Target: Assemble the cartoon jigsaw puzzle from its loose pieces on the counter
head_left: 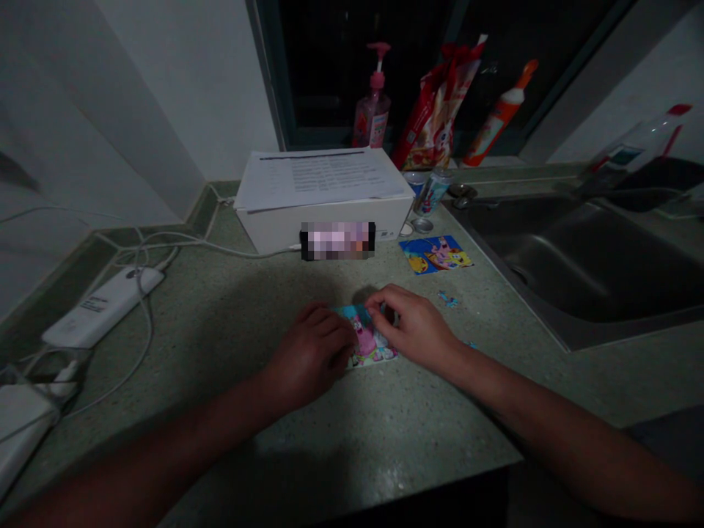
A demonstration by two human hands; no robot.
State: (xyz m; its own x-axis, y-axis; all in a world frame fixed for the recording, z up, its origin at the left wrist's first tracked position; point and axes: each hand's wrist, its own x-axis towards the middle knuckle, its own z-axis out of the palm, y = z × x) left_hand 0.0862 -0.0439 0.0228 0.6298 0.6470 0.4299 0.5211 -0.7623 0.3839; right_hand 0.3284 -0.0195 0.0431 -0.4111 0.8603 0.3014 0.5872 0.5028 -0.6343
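Our forearms [187, 429] come nearest. Between our fingers lies the cartoon picture [365, 339]; our left hand [313, 352] half curls over its side, our right hand [415, 323] nearly pinches at its far edge (whether either grips, we cannot tell). Loose pieces [449, 299] lie right of those fingers.

Dim light shrouds a kitchen table [418, 433], the far window [324, 66] black behind it. Soft shadows spread left of the left hand [316, 348], darker than the right hand [415, 323]; faint glare flecks the near edge. Pixelation masks the smartphone [337, 240] screen. Wide-angle distortion stretches the margins; print on the paper [319, 178] blurs.
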